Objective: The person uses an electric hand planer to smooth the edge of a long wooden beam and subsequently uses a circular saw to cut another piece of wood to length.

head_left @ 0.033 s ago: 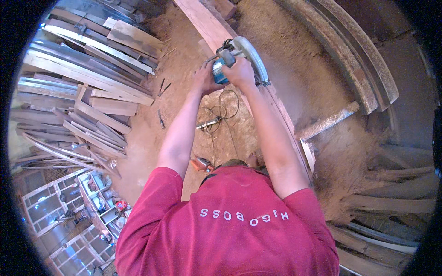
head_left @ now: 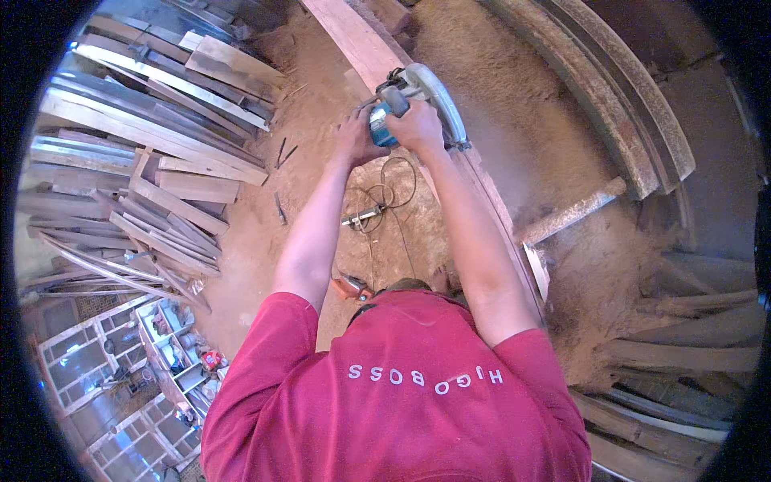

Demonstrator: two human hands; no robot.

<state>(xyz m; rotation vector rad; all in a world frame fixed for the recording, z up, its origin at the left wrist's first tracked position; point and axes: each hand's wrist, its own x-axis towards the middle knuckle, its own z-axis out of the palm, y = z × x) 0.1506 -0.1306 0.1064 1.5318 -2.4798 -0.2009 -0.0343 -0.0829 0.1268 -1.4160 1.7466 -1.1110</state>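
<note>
A circular saw [head_left: 436, 96] with a blue motor housing and a pale, rounded blade guard rests on a long reddish wooden board [head_left: 353, 36]. My right hand [head_left: 418, 127] is closed round the saw's rear handle. From the left side, my left hand [head_left: 356, 138] presses against the blue housing, its fingers partly curled round it. Both arms reach out straight. The blade itself is hidden by the guard and the board. Nearer to me the board carries on below my right forearm, with a long slit or edge along it.
Sawdust covers the ground. Left lie stacked planks [head_left: 152, 132]; right, long curved beams [head_left: 598, 96] and a round pole [head_left: 574, 213]. A looped cord [head_left: 385, 189], a silver bar-shaped tool [head_left: 363, 215] and an orange tool [head_left: 352, 286] lie between my arms. A compartmented box [head_left: 191, 376] stands lower left.
The saw and both hands have shifted very slightly to the left. Otherwise nothing visibly differs.
</note>
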